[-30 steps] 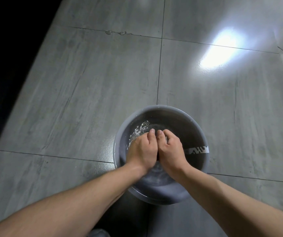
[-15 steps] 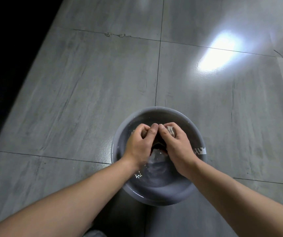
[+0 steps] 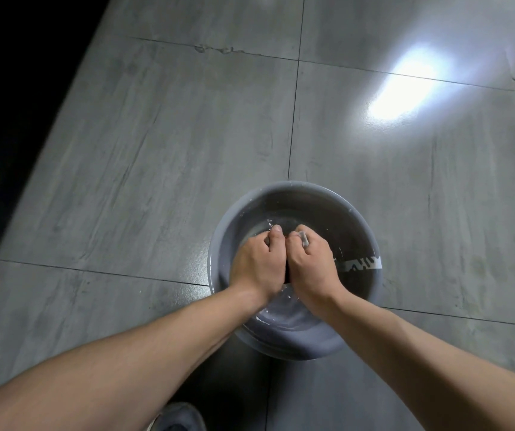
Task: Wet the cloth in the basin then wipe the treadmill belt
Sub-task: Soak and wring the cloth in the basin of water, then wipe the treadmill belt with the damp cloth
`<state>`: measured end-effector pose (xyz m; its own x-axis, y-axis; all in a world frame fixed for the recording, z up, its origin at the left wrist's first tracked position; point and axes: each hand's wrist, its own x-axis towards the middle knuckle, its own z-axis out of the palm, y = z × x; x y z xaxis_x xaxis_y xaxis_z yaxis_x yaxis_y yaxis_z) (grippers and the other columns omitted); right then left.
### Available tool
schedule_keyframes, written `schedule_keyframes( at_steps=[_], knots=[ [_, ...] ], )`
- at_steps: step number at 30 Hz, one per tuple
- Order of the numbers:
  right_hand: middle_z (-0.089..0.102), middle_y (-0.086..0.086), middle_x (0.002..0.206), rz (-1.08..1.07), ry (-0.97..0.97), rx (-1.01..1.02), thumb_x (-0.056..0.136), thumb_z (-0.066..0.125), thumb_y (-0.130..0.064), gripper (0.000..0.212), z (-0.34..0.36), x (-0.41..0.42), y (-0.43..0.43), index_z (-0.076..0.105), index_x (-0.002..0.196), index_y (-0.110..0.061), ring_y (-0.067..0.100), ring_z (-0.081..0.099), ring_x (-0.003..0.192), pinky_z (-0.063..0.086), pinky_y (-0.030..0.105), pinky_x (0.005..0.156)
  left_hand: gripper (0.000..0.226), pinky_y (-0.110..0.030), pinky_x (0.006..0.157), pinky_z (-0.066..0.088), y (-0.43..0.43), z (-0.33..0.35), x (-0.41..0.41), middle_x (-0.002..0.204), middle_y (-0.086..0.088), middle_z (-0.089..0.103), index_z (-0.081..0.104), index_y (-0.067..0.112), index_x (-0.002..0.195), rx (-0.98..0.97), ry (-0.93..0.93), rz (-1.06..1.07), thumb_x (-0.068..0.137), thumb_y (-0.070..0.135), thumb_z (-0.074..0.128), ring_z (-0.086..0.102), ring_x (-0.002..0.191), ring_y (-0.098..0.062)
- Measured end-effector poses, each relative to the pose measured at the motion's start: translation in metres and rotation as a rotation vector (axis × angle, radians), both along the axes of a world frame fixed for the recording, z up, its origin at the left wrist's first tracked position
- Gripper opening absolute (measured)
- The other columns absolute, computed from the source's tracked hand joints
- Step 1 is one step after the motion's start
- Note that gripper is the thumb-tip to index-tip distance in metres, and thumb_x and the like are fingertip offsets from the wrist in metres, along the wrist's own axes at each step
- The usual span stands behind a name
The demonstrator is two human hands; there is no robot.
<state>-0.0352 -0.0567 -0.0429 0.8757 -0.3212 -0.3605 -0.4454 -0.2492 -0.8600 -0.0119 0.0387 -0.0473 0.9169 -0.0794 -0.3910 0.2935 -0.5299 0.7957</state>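
- Both hands, the left hand (image 3: 257, 264) and right hand (image 3: 310, 265), now press fist to fist over the round grey plastic basin (image 3: 218, 244), closer together than half a second ago.
- One dark cloth (image 3: 287, 277) is clamped between them, mostly hidden, just above the water. This is probably wringing, so wetting looks nearly done. No treadmill belt is in view.

Grey basin (image 3: 358, 219) with a white, dark-patterned strip (image 3: 360, 264), on grey streaked floor tiles (image 3: 156, 150)

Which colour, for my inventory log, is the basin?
The basin is grey, with a white patterned strip on its inner wall; head view.
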Motion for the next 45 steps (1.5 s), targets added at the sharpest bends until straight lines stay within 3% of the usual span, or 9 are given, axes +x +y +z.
schedule_keyframes(
  at_steps=[10, 14, 18, 23, 26, 30, 34, 39, 45],
  knots=[
    [0.041, -0.010, 0.053, -0.046, -0.009, 0.038, 0.087, 0.050, -0.019, 0.030, -0.004, 0.001, 0.001, 0.037, 0.060, -0.019, 0.010, 0.035, 0.056, 0.034, 0.034, 0.054, 0.052, -0.041, 0.079, 0.048, -0.008, 0.002, 0.000, 0.089, -0.021, 0.071, 0.051, 0.014, 0.059, 0.001, 0.071, 0.089, 0.106, 0.033, 0.037, 0.063, 0.092, -0.040],
    [0.045, -0.008, 0.060, 0.054, 0.054, 0.015, 0.096, 0.052, -0.034, 0.036, -0.011, -0.005, -0.006, 0.042, 0.069, -0.012, 0.010, 0.041, 0.060, 0.039, 0.039, 0.061, 0.056, -0.037, 0.087, 0.050, -0.003, -0.002, 0.006, 0.104, -0.019, 0.073, 0.073, 0.006, 0.089, 0.020, 0.271, 0.088, 0.103, 0.048, 0.039, 0.065, 0.102, -0.035],
    [0.067, 0.004, 0.078, 0.119, 0.096, 0.012, 0.097, 0.060, -0.043, 0.034, 0.007, 0.001, -0.019, 0.061, 0.087, -0.010, 0.013, 0.063, 0.073, 0.055, 0.035, 0.063, 0.070, -0.052, 0.083, 0.060, 0.007, 0.001, 0.016, 0.098, -0.013, 0.073, 0.066, 0.013, 0.094, -0.211, 0.367, 0.120, 0.074, 0.079, 0.051, 0.071, 0.093, -0.035],
    [0.073, 0.008, 0.100, 0.107, 0.284, 0.329, 0.090, 0.072, -0.032, 0.020, 0.035, 0.000, -0.036, 0.068, 0.106, -0.021, 0.023, 0.074, 0.089, 0.061, 0.042, 0.065, 0.043, -0.043, 0.071, 0.064, 0.025, 0.016, 0.011, 0.111, -0.013, 0.069, 0.056, 0.014, 0.112, -0.476, 0.556, 0.147, 0.092, 0.051, 0.066, 0.071, 0.096, -0.027],
    [0.072, 0.013, 0.102, -0.033, 0.268, 0.350, 0.093, 0.069, -0.022, 0.018, 0.044, -0.011, -0.035, 0.065, 0.108, -0.013, 0.025, 0.074, 0.091, 0.062, 0.048, 0.071, 0.023, -0.039, 0.067, 0.063, 0.034, 0.026, 0.004, 0.100, -0.010, 0.071, 0.061, 0.013, 0.104, -0.533, 0.514, 0.144, 0.093, 0.030, 0.071, 0.072, 0.086, -0.021],
    [0.075, 0.010, 0.102, -0.165, 0.239, 0.416, 0.097, 0.064, -0.022, 0.022, 0.063, -0.025, -0.024, 0.063, 0.113, -0.008, 0.025, 0.074, 0.096, 0.062, 0.044, 0.075, 0.035, -0.044, 0.085, 0.061, 0.037, 0.042, -0.013, 0.104, -0.008, 0.075, 0.067, 0.016, 0.104, -0.479, 0.442, 0.188, 0.081, 0.038, 0.082, 0.072, 0.098, -0.025],
    [0.076, 0.008, 0.099, -0.056, 0.168, 0.337, 0.095, 0.066, -0.027, 0.020, 0.088, -0.027, -0.006, 0.067, 0.109, -0.014, 0.026, 0.074, 0.095, 0.059, 0.045, 0.082, 0.038, -0.026, 0.067, 0.060, 0.055, 0.079, -0.029, 0.109, -0.014, 0.073, 0.065, 0.005, 0.114, -0.573, 0.419, 0.367, 0.089, 0.030, 0.077, 0.071, 0.089, -0.019],
    [0.076, 0.001, 0.086, 0.089, 0.031, 0.100, 0.092, 0.071, -0.031, 0.017, 0.134, -0.009, 0.040, 0.070, 0.101, -0.017, 0.010, 0.072, 0.073, 0.058, 0.028, 0.070, 0.045, -0.048, 0.098, 0.055, 0.089, 0.112, -0.038, 0.119, -0.014, 0.069, 0.060, 0.011, 0.121, -0.616, 0.314, 0.472, 0.085, 0.028, 0.079, 0.068, 0.110, -0.029],
    [0.074, -0.008, 0.080, 0.285, -0.026, 0.015, 0.091, 0.069, -0.042, 0.017, 0.193, 0.016, 0.140, 0.069, 0.096, -0.025, 0.003, 0.069, 0.071, 0.054, 0.021, 0.062, 0.047, -0.045, 0.094, 0.057, 0.182, 0.164, -0.037, 0.114, -0.010, 0.072, 0.063, 0.014, 0.119, -0.578, 0.130, 0.684, 0.080, 0.035, 0.079, 0.070, 0.104, -0.025]
  ],
)
